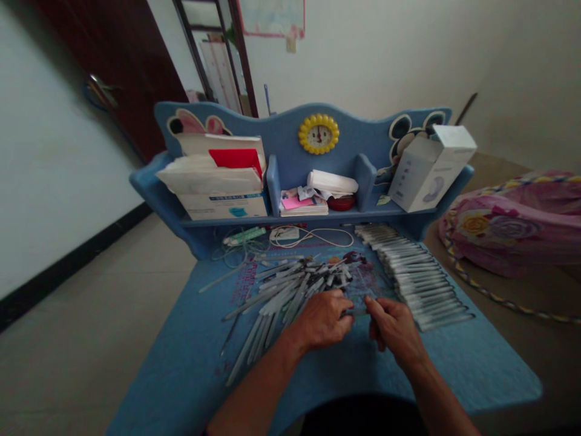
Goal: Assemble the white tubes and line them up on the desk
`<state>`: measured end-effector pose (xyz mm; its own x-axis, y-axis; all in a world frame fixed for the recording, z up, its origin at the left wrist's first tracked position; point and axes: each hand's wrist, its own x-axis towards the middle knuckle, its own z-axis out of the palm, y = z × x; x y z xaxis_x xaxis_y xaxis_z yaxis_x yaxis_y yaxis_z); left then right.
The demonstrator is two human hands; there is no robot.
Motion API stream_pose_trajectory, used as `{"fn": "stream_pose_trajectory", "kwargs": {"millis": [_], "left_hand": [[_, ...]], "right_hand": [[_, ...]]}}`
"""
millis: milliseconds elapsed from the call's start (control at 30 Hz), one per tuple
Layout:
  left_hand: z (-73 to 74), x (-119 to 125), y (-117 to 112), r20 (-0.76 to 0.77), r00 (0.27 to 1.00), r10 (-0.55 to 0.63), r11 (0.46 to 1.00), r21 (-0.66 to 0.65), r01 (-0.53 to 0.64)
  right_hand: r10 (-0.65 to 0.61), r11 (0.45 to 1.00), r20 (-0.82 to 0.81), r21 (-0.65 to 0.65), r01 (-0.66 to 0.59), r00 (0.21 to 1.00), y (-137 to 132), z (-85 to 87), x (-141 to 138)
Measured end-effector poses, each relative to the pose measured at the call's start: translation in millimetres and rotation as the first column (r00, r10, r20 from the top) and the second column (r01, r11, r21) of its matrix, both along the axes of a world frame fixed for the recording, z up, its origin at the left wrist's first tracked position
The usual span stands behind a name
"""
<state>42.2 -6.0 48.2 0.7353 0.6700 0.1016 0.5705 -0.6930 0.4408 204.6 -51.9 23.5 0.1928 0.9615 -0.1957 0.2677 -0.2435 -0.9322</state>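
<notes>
My left hand [323,319] and my right hand [394,327] meet over the front middle of the desk, both closed. Between their fingertips runs a thin translucent pen [359,312], held roughly level, with most of its length hidden in the fingers. Just beyond and left of my left hand spreads a loose heap of pen parts [272,303], clear tubes and short dark-and-white pieces lying at many angles. To the right of my right hand, several similar pens [426,284] lie side by side in a neat long row.
The blue desk [490,369] has a shelf behind, bearing a mask box [222,206], a yellow-rimmed clock [318,134], a white roll [332,181] and a white carton [426,172]. A white cable [318,237] and a green-and-white power strip [245,236] lie below it. Pink fabric [512,230] is at right.
</notes>
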Motion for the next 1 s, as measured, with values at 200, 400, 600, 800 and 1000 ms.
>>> {"fn": "stream_pose_trajectory", "kwargs": {"millis": [200,400,600,800,1000], "left_hand": [[-3.1,-4,2,0.017,1.000,-0.001,0.999,-0.035,0.002],[-4.1,-1,1,0.033,0.995,0.091,0.996,-0.006,-0.091],[2.3,-9,10,0.186,0.950,0.252,0.964,-0.130,-0.230],[1.6,-13,14,0.229,0.937,0.264,0.945,-0.254,-0.204],[-2.2,-14,16,0.221,0.932,0.286,0.944,-0.231,-0.235]], "right_hand": [[-0.030,1.000,0.008,-0.003,0.030,1.000,1,3.5,-2],[-0.033,0.999,0.003,-0.019,0.033,0.999,5,1.6,-3],[-0.023,0.998,-0.186,0.047,0.032,0.982,7,6.0,-3],[0.081,0.990,-0.254,0.135,-0.048,0.964,13,3.9,-5],[0.107,0.988,-0.153,0.131,-0.087,0.982,24,4.3,-6]]}}
